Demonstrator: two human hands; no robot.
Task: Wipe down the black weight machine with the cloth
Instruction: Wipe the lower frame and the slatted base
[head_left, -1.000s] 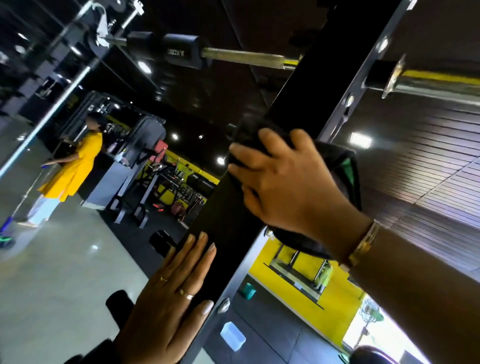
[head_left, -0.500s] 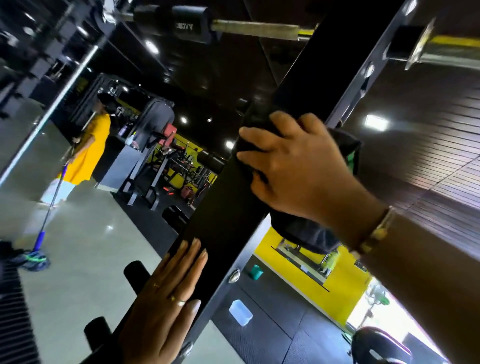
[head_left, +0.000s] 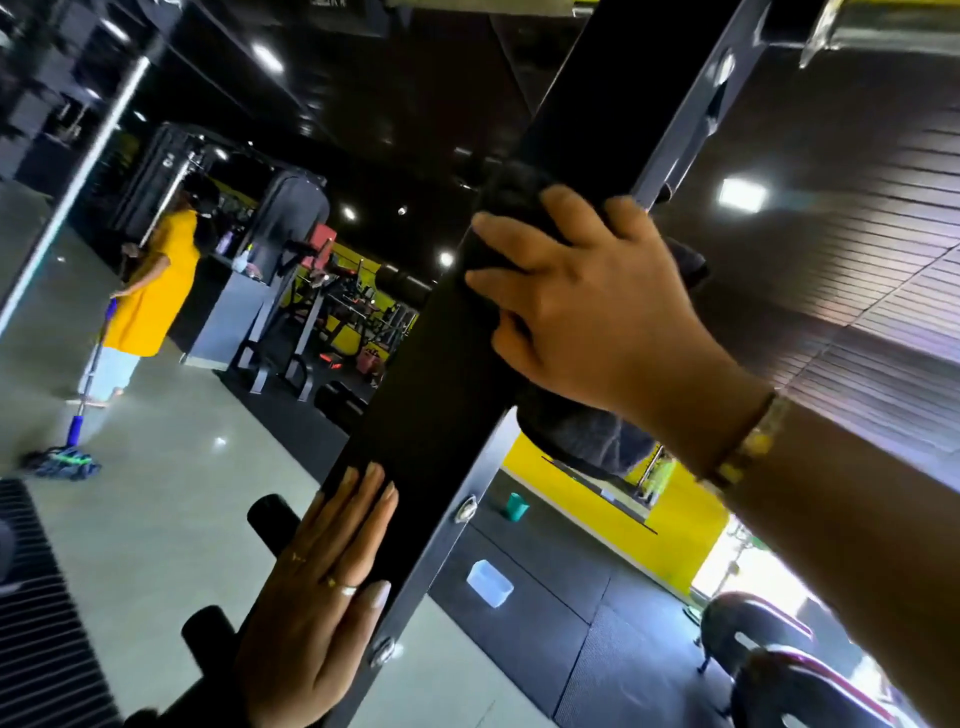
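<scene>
The black upright post (head_left: 431, 395) of the weight machine runs slantwise through the whole view, and it is the part you are cleaning. In the last second your right hand (head_left: 587, 306) has climbed higher along this post with the cloth (head_left: 582, 441), so the gap to your left hand (head_left: 311, 613) has become bigger. The left hand has stayed at its place lower on the post. From this I judge that the stroke goes upward. The part of the post between your two hands is probably wiped already, and the part above the cloth is still to do. Far to the left of the post a person in a yellow top (head_left: 150, 291) stands with a mop (head_left: 65, 462), well apart from your work.

The cloth is dark and lies on the front face of the post, and a loose part hangs down at the right side of the post, under your wrist. Your right hand grasps it: the fingers are spread and bent over the cloth, and one fingertip reaches past the right edge of the post. Your right arm comes in from the right of the post, with a bracelet (head_left: 748, 441) at the wrist. Your left hand holds nothing. It lies flat on the post with straight fingers close together, and it wears rings (head_left: 343, 587).
</scene>
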